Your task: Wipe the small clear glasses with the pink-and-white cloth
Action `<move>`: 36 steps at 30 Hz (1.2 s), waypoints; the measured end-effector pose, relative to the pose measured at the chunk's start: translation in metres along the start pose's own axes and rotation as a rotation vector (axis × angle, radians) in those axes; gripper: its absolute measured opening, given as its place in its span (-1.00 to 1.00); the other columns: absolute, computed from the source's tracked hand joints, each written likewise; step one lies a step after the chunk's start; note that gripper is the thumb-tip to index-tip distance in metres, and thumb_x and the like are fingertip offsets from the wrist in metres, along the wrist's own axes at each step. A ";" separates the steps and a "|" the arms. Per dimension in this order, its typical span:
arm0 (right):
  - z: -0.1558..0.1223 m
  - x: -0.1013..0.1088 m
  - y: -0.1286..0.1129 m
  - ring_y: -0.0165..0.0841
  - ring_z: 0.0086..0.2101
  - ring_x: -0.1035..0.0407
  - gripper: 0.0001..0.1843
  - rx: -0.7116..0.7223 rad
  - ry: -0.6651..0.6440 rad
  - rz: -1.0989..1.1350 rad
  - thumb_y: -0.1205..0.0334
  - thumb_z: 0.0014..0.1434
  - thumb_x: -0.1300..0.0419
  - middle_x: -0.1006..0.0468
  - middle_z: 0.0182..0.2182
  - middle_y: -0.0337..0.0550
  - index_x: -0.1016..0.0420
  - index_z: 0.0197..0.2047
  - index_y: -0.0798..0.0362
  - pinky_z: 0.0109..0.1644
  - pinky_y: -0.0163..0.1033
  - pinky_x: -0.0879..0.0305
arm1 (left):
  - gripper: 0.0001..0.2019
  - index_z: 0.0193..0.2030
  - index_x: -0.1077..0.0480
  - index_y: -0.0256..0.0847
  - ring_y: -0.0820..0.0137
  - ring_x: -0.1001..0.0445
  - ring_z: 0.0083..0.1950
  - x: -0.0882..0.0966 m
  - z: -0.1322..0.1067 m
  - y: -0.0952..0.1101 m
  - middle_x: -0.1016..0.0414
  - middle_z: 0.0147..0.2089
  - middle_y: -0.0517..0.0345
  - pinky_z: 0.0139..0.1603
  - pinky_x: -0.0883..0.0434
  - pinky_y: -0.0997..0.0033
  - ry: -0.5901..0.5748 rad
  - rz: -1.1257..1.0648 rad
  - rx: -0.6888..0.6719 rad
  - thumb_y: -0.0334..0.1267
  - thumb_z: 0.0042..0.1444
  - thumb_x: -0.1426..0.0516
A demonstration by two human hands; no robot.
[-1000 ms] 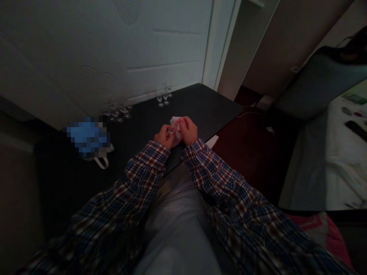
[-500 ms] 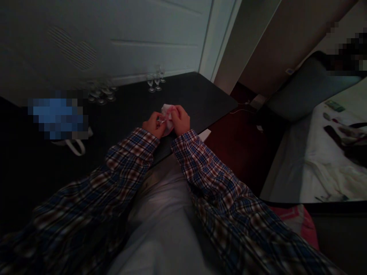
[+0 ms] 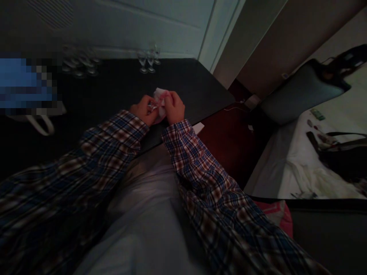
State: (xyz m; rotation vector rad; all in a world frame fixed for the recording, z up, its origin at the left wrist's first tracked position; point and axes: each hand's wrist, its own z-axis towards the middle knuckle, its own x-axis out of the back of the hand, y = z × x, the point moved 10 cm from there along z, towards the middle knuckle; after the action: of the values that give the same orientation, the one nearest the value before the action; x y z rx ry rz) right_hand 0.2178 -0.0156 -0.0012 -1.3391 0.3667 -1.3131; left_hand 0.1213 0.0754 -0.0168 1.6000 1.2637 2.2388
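Observation:
Over the near edge of the dark table (image 3: 189, 88), my left hand (image 3: 145, 110) is closed on a small clear stemmed glass (image 3: 153, 107), partly hidden by the fingers. My right hand (image 3: 175, 108) pinches a white and pink cloth (image 3: 160, 93) pressed against that glass. Part of the cloth hangs below, between the two hands. Farther back on the table, a small group of stemmed glasses (image 3: 150, 63) stands upright near the wall. To their left is a dimmer cluster of several more glasses (image 3: 83, 63).
A blurred blue object (image 3: 23, 82) with a white strap (image 3: 43, 126) lies at the left. Right of the table are a reddish floor with a pale cable (image 3: 237, 108), and a white-covered bed (image 3: 298, 160) with a dark bag (image 3: 344, 152) on it.
The view has shifted, so the table and glasses sit higher and farther left. Both hands still hold the glass and cloth, with only slight finger movement.

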 end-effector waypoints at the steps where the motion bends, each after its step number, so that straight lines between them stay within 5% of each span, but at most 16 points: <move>1: 0.000 0.000 0.000 -0.37 -0.21 -0.35 -0.74 0.004 -0.005 0.006 0.12 0.29 0.10 -0.41 -0.30 -0.20 -0.33 -0.21 0.06 0.05 -0.14 -0.28 | -0.63 0.05 -0.27 -0.24 0.35 -0.51 -0.22 0.000 0.001 -0.001 -0.53 -0.20 0.10 -0.17 -0.40 0.42 0.006 0.004 -0.004 -0.15 0.12 -0.03; 8: 0.004 -0.004 0.003 -0.33 -0.13 -0.35 -0.72 0.012 -0.031 0.061 0.10 0.29 0.10 -0.38 -0.31 -0.20 -0.30 -0.22 0.09 0.10 -0.07 -0.25 | -0.63 0.04 -0.28 -0.16 0.30 -0.52 -0.20 -0.002 0.002 -0.005 -0.53 -0.20 0.09 -0.16 -0.42 0.39 0.015 -0.032 -0.023 -0.13 0.08 -0.05; 21: 0.006 -0.007 0.008 -0.31 -0.08 -0.33 -0.70 0.007 -0.039 0.044 0.09 0.30 0.11 -0.36 -0.29 -0.19 -0.31 -0.18 0.10 0.12 -0.05 -0.23 | -0.60 0.09 -0.24 -0.30 0.32 -0.50 -0.20 0.000 -0.001 0.004 -0.49 -0.18 0.05 -0.12 -0.41 0.31 -0.021 0.036 -0.055 -0.13 0.17 -0.01; 36: 0.006 -0.004 0.006 -0.32 -0.12 -0.35 -0.70 0.007 -0.008 0.086 0.07 0.28 0.09 -0.37 -0.35 -0.21 -0.33 -0.23 0.10 0.11 -0.03 -0.25 | -0.61 0.07 -0.27 -0.15 0.28 -0.52 -0.19 -0.003 0.003 -0.006 -0.52 -0.18 0.09 -0.14 -0.42 0.36 0.006 -0.003 -0.003 -0.13 0.11 -0.04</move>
State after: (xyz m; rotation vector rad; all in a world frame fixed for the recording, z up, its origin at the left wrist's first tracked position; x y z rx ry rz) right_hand 0.2241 -0.0114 -0.0064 -1.3079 0.4097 -1.2365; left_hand 0.1230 0.0794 -0.0222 1.5907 1.2634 2.2437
